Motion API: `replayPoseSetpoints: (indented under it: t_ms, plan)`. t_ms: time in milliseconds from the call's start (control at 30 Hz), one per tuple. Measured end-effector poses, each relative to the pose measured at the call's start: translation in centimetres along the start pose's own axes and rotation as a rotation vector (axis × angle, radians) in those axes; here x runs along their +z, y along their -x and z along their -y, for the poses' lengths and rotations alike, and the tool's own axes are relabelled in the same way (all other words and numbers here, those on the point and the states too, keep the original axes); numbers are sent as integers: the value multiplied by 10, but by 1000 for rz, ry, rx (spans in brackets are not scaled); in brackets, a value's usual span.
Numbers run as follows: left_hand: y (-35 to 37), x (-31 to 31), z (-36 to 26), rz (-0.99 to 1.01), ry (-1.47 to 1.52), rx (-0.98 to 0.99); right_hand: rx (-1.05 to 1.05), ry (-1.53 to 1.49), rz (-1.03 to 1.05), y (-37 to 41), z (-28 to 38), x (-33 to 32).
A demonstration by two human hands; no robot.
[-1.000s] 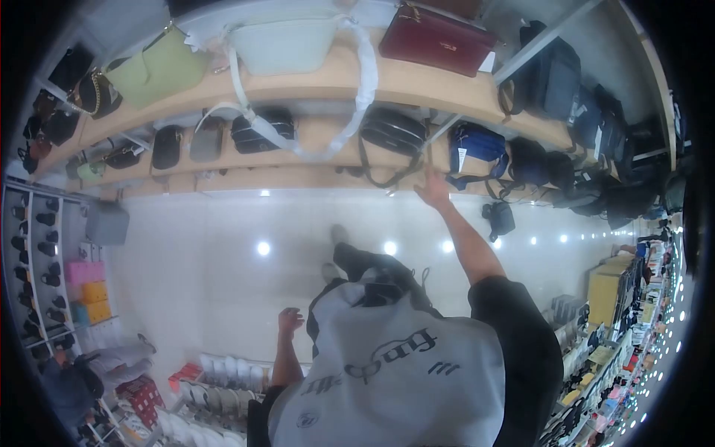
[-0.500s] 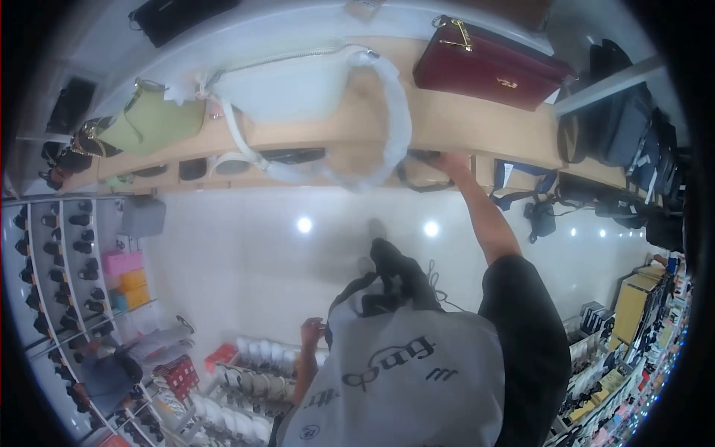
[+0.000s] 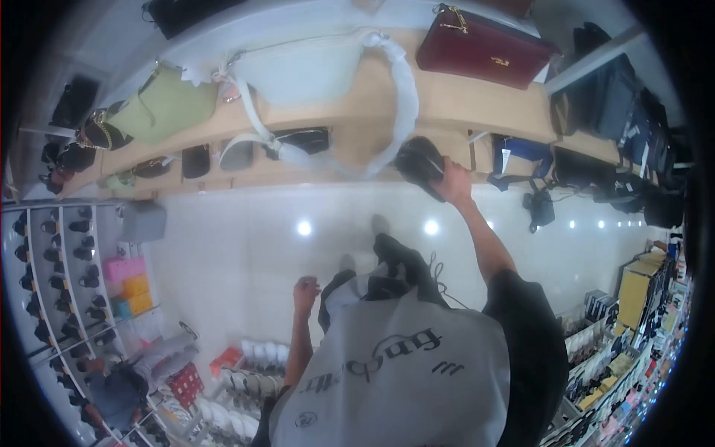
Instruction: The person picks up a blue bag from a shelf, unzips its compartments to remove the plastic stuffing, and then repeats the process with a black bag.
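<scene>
My right hand is closed around a small black bag at the front of the lower shelf, below the upper shelf's edge. The bag is tilted, and my fingers grip its right side. My left hand hangs over the floor beside my body, fingers loosely bent with nothing visible in them. Nearest the black bag on the upper shelf is a pale handbag, its wrapped strap drooping over the edge. A dark red bag lies farther right.
A light green bag stands on the left of the wooden shelf. A navy bag sits low at right. Shoe racks line the left side. Behind me a person is near a red patterned basket.
My right hand has drawn the black bag out from the lower shelf toward me, so more of it shows. My left hand has risen and moved slightly forward.
</scene>
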State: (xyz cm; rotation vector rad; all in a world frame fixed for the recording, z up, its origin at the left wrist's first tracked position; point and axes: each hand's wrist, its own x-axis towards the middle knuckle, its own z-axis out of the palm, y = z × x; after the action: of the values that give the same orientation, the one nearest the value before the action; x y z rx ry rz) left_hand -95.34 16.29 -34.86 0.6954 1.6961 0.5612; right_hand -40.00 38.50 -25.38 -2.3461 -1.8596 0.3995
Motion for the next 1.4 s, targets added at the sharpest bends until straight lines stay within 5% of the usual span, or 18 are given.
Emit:
replayPoseSetpoints:
  t_ms: [333,467,567,633,733,867,1000,1167,1400]
  plan:
    - [20,76,-185,814,119,353,22,-345,1,189,107,-108]
    - [83,86,-220,962,409,338,-42,-481,169,246,160,-166]
    - [91,85,-199,1080,322,245,-74,-494,210,274,185,-187]
    - [103,88,-194,1042,393,277,-77,-453,205,284,191,-192]
    - [125,88,-193,924,477,279,-277,-341,-94,298,191,-187]
    - [143,92,-199,716,335,447,-293,-538,-588,316,210,-192]
    - [150,110,-184,500,279,686,-452,-539,-665,328,232,-186]
    - [181,115,-218,359,404,1020,-359,-518,-761,334,239,-186]
    - [183,107,-230,232,84,1115,-423,-512,-821,344,232,-194]
